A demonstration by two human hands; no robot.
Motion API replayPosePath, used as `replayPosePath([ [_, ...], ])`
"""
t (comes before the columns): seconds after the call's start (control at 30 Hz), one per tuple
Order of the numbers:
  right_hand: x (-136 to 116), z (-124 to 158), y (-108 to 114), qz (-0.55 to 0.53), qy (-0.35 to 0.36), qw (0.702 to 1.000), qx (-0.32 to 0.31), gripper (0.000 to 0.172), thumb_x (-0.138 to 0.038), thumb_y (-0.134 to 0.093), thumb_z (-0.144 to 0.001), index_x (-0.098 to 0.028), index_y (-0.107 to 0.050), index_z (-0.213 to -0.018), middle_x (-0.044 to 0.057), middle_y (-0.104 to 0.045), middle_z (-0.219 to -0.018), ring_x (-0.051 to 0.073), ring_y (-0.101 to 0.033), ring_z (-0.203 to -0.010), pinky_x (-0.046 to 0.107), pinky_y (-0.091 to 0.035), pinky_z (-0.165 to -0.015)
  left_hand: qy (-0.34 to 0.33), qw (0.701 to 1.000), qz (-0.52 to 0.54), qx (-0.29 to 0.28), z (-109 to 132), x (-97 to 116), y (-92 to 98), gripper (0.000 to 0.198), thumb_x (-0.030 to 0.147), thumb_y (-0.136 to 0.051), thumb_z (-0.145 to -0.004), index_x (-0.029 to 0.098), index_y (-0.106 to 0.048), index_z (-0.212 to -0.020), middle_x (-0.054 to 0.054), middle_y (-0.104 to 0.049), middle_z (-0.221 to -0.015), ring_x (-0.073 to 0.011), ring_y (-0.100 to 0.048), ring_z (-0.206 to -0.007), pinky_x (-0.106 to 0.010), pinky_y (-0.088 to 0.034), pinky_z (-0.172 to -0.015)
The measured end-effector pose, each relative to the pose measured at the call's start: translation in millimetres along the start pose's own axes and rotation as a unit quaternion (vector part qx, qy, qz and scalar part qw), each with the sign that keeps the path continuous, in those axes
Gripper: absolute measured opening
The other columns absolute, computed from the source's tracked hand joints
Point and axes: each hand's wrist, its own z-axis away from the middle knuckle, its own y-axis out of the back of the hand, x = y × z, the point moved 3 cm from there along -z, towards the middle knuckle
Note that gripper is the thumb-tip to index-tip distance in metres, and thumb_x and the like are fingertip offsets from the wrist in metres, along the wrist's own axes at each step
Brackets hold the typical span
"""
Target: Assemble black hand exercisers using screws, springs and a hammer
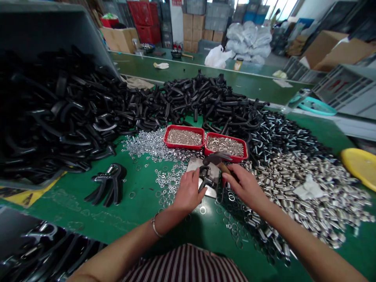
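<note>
My left hand (188, 190) is closed on a black plastic clamp part (208, 182), which rests on a small metal plate (192, 163) on the green table. My right hand (243, 186) grips the wooden handle of a hammer (216, 158). The hammer's dark head is just above the far side of the plate, close to the clamp part. Beside my right fingers a thin tool with a red end (223, 182) shows, partly hidden. Beyond the plate stand a red tray (183, 147) of small metal pieces and a second red tray (241, 158) of small pins.
Black plastic parts (188, 94) are heaped behind and spill from a grey bin (96, 35) at left. Metal sleeves (282, 172) and screws (282, 133) pile at right. Rings and nuts (147, 143) lie scattered. Two clamps (113, 184) lie left; a yellow lid (360, 166) sits far right.
</note>
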Motion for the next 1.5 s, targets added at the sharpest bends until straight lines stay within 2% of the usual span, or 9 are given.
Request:
replayPosePath([
  [0.2, -11.2, 13.3, -5.2, 0.020, 0.043, 0.994, -0.099, 0.020, -0.033, -0.040, -0.100, -0.020, -0.055, -0.101, 0.010, -0.063, -0.102, 0.021, -0.064, -0.087, 0.032, -0.049, -0.077, 0.024, 0.999, 0.039, 0.015, -4.2, -2.4, -9.8, 0.088, 0.034, -0.057, -0.087, 0.008, -0.005, -0.153, -0.023, -0.049, -0.132, -0.0374, -0.048, -0.120, -0.055, -0.036, -0.107],
  [0.4, -9.9, 12.8, -18.0, 0.004, 0.011, 0.994, -0.104, 0.021, -0.034, -0.042, -0.098, -0.020, -0.056, -0.092, 0.009, -0.066, -0.094, 0.021, -0.064, -0.081, 0.033, -0.050, -0.073, 0.031, 0.999, 0.041, 0.012, -4.9, 1.8, -6.6, 0.085, 0.034, -0.058, -0.086, 0.006, -0.014, -0.152, -0.022, -0.053, -0.128, -0.0381, -0.049, -0.120, -0.055, -0.037, -0.105],
  [0.57, 42.3, 25.3, -3.7, -0.137, -0.160, 0.972, -0.102, 0.037, -0.050, -0.033, -0.099, -0.021, -0.056, -0.098, 0.000, -0.061, -0.062, 0.016, -0.056, -0.049, 0.027, -0.042, -0.048, 0.048, 0.988, 0.143, -0.042, -19.3, -6.9, 8.2, 0.074, 0.036, -0.063, -0.082, 0.010, -0.035, -0.145, -0.019, -0.061, -0.120, -0.0348, -0.056, -0.113, -0.051, -0.043, -0.101],
  [0.77, 99.6, 27.0, 67.7, 0.247, -0.153, 0.955, 0.050, 0.039, -0.045, -0.041, -0.096, -0.015, -0.066, -0.098, 0.018, -0.069, -0.095, 0.029, -0.063, -0.090, 0.036, -0.044, -0.073, 0.117, 0.959, 0.256, -0.044, -41.3, -46.9, 29.1, 0.051, 0.035, -0.062, -0.084, 0.016, -0.051, -0.130, -0.015, -0.059, -0.123, -0.0290, -0.056, -0.116, -0.046, -0.045, -0.101],
  [0.87, 85.6, 21.1, 53.5, 0.299, -0.163, 0.940, 0.021, 0.040, -0.042, -0.036, -0.100, -0.016, -0.066, -0.095, 0.017, -0.070, -0.095, 0.028, -0.064, -0.090, 0.035, -0.042, -0.072, 0.045, 0.980, 0.189, -0.040, -40.9, -56.7, 29.6, 0.033, 0.031, -0.059, -0.086, 0.018, -0.060, -0.116, -0.012, -0.056, -0.123, -0.0274, -0.052, -0.120, -0.047, -0.039, -0.108],
  [0.97, 55.1, 11.9, 3.1, 0.224, -0.199, 0.952, -0.060, 0.040, -0.048, -0.034, -0.101, -0.021, -0.063, -0.100, 0.009, -0.072, -0.085, 0.025, -0.067, -0.076, 0.030, -0.039, -0.061, -0.002, 0.990, 0.134, -0.047, -37.8, -60.9, 26.0, 0.038, 0.033, -0.060, -0.087, 0.020, -0.060, -0.123, -0.011, -0.054, -0.121, -0.0272, -0.052, -0.116, -0.046, -0.041, -0.105],
  [1.1, 25.1, -2.9, -43.4, 0.211, -0.202, 0.955, -0.047, 0.036, -0.052, -0.044, -0.097, -0.019, -0.059, -0.097, 0.012, -0.071, -0.094, 0.026, -0.069, -0.081, 0.029, -0.040, -0.060, -0.030, 0.995, 0.073, -0.057, -39.0, -63.2, 24.1, 0.049, 0.039, -0.063, -0.086, 0.024, -0.055, -0.131, -0.010, -0.052, -0.124, -0.0299, -0.047, -0.121, -0.048, -0.036, -0.107],
  [1.33, 40.7, -15.7, -14.3, -0.085, -0.207, 0.974, 0.045, 0.027, -0.046, -0.053, -0.090, -0.020, -0.051, -0.095, 0.008, -0.069, -0.082, 0.021, -0.065, -0.063, 0.033, -0.049, -0.059, -0.028, 0.993, 0.085, -0.073, -38.5, -62.5, 19.9, 0.049, 0.046, -0.067, -0.082, 0.018, -0.057, -0.121, -0.010, -0.051, -0.114, -0.0299, -0.046, -0.113, -0.045, -0.040, -0.102],
  [1.5, 21.6, -38.4, -14.4, -0.396, -0.133, 0.898, 0.138, 0.033, -0.049, -0.060, -0.087, -0.022, -0.049, -0.101, 0.004, -0.069, -0.089, 0.018, -0.068, -0.067, 0.035, -0.059, -0.067, -0.020, 0.993, 0.093, -0.074, -46.5, -60.9, 12.4, 0.046, 0.050, -0.071, -0.078, 0.024, -0.064, -0.115, -0.007, -0.050, -0.108, -0.0290, -0.047, -0.108, -0.045, -0.040, -0.099],
])
